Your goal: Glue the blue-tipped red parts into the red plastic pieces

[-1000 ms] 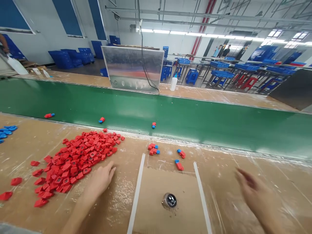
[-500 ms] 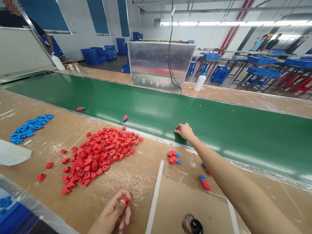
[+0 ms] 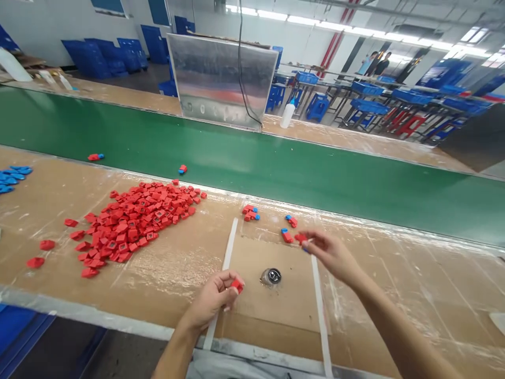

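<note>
My left hand (image 3: 221,295) is closed on a small red plastic block (image 3: 237,286), above the left edge of a cardboard sheet (image 3: 252,310). Between the fingertips of my right hand (image 3: 329,255) is a red-and-blue piece (image 3: 301,238), at the sheet's far right corner; its blue part is mostly covered. Just left of those fingers lie two more red pieces with blue ends, one nearer (image 3: 288,237) and one farther (image 3: 292,221). A small cluster of similar pieces (image 3: 250,213) rests farther left. An open jar of dark liquid (image 3: 272,276) stands on the cardboard.
A large pile of red blocks (image 3: 138,221) covers the table's left side, with blue parts (image 3: 13,176) beyond it. Two joined pieces sit on the green conveyor belt (image 3: 236,158). Across the belt stand a metal box (image 3: 224,79) and a white bottle (image 3: 288,115).
My right hand has come back from the belt to the table, a red piece in its fingers. My left hand has moved right to the cardboard with its red block. The view has shifted right.
</note>
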A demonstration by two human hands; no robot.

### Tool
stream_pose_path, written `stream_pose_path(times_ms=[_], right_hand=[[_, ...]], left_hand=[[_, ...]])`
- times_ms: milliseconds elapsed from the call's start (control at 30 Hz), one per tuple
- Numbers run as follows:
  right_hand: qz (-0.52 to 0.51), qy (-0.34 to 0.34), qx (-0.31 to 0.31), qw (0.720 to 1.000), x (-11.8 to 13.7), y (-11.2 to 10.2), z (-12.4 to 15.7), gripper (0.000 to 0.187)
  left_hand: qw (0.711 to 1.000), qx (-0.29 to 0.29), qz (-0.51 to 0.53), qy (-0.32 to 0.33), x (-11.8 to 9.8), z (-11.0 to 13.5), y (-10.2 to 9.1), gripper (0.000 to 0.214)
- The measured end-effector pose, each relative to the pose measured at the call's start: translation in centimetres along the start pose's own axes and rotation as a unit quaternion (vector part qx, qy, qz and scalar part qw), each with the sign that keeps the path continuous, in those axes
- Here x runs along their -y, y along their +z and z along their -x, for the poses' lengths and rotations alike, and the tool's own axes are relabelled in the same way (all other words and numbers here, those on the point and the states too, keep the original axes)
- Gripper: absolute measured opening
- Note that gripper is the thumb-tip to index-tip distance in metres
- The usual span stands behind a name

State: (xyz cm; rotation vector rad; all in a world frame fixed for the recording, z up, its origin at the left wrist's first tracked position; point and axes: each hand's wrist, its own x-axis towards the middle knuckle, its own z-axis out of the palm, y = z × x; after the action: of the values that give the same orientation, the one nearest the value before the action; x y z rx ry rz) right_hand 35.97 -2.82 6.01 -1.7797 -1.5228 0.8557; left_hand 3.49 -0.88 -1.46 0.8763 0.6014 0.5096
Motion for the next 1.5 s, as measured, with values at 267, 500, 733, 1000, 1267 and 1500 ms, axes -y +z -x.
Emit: stream_pose_path(times_ms=[267, 500, 733, 1000, 1267, 1500], right_hand=[[0.034, -0.085, -0.03, 0.995, -0.7, 4.4, 8.0, 0.026], [0.136, -0.175, -0.051, 0.974, 0.3, 5.8, 7.7, 0.016], [0.158, -0.214, -0.057, 0.962, 0.7, 6.5, 7.6, 0.013], [0.178, -0.204, -0.061, 0.961, 0.2, 6.4, 6.9, 0.013], [0.196, -0.228, -0.059, 0.952, 0.6, 6.6, 6.7, 0.009], [0.222, -0.243, -0.052, 0.943, 0.7, 6.6, 6.8, 0.01]], left_hand=[[0.992, -0.021, -0.122, 0.018, 1.0, -1.1, 2.8, 0.041], [0.99, -0.064, -0.124, 0.017, 2.2, -0.9, 3.6, 0.044], [0.992, -0.085, -0.087, 0.03, 2.5, -0.6, 3.5, 0.048], [0.995, -0.051, -0.085, 0.013, 2.6, -0.6, 3.2, 0.044], [0.994, -0.039, -0.103, 0.023, 2.5, -0.2, 3.5, 0.031], [0.992, -0.047, -0.111, 0.04, 2.7, -0.1, 3.3, 0.026]])
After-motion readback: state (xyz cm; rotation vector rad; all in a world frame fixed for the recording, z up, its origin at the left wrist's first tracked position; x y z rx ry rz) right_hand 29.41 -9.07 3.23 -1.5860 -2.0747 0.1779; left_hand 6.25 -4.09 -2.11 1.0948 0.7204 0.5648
